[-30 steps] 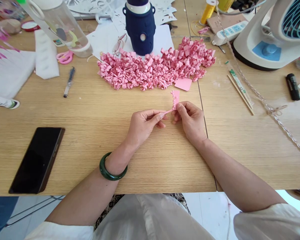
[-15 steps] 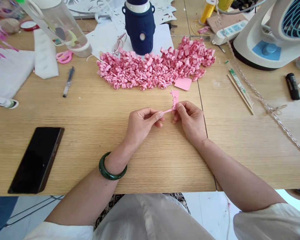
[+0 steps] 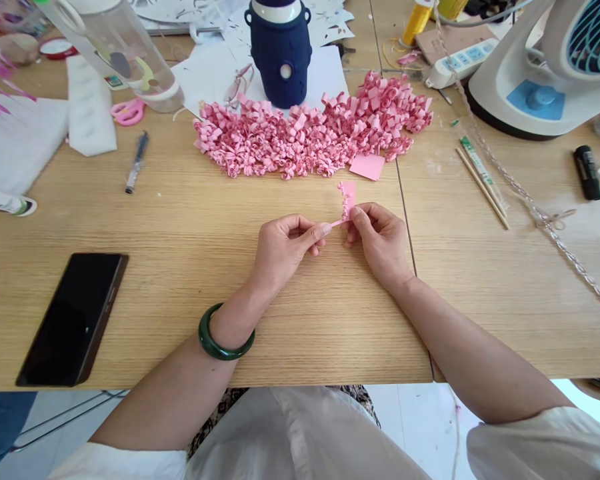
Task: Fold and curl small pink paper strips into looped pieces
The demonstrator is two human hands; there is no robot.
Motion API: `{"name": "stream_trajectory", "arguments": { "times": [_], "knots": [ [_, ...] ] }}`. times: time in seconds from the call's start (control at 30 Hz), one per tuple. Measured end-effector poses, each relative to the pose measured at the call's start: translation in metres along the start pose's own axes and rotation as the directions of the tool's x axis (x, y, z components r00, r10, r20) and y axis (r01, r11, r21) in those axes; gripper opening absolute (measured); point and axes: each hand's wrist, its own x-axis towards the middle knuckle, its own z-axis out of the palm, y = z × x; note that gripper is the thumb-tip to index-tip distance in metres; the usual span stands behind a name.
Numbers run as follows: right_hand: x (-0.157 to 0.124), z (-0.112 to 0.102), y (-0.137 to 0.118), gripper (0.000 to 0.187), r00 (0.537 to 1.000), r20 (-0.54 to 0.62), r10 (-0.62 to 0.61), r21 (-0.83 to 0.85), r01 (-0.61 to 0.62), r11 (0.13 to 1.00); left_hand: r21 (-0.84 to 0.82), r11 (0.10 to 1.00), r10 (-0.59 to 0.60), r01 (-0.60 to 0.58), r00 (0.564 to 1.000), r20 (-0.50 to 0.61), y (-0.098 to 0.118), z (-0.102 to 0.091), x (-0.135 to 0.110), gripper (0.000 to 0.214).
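Between thumb and forefinger, my left hand (image 3: 290, 250) pinches the end of a narrow pink strip. That strip runs to a small pink paper piece (image 3: 350, 193) with curled strips along its left edge. My right hand (image 3: 380, 240) grips this piece at its lower end, thumb on top. Just beyond my hands lies a flat pink paper square (image 3: 367, 167). It touches the front of a long heap of curled pink paper pieces (image 3: 300, 137). A dark green bangle (image 3: 225, 333) circles my left wrist.
A dark blue bottle (image 3: 280, 57) stands behind the heap. To the left are a phone (image 3: 73, 320), a pen (image 3: 137, 162), pink scissors (image 3: 128, 112) and a clear bottle (image 3: 130, 60). At right are wooden sticks (image 3: 483, 188), a twisted cord (image 3: 555, 230), a marker (image 3: 587, 173) and a fan (image 3: 530, 73).
The upper end of the pink paper piece has shifted slightly left. My left fingers have edged a little to the right, nearer my right hand. Both hands keep their grip.
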Motion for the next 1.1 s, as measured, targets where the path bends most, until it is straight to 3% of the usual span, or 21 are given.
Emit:
{"name": "stream_trajectory", "arguments": {
  "times": [0.4, 0.6, 0.9, 1.1],
  "knots": [
    [-0.0008, -0.0003, -0.0010, 0.046, 1.000, 0.022, -0.003, 0.001, 0.003, 1.000, 0.003, 1.000, -0.024, 0.024, 0.999, -0.023, 0.0011, -0.0005, 0.0003, 0.040],
    [-0.0001, 0.0001, 0.0010, 0.045, 0.999, -0.044, 0.026, 0.070, -0.023, 0.997, -0.071, 0.997, -0.034, 0.034, 0.999, -0.009, 0.0000, -0.0009, -0.0008, 0.048],
    [-0.0015, 0.0006, -0.0022, 0.045, 0.999, -0.043, 0.017, 0.041, -0.015, 0.999, -0.052, 0.998, -0.030, 0.033, 0.998, 0.053, 0.0022, 0.0006, -0.0048, 0.037],
    [-0.0015, 0.0008, -0.0021, 0.044, 1.000, -0.019, -0.007, 0.008, 0.007, 1.000, 0.002, 1.000, 0.011, -0.011, 0.999, 0.030, -0.0023, 0.0013, -0.0037, 0.029]
  ]
}}
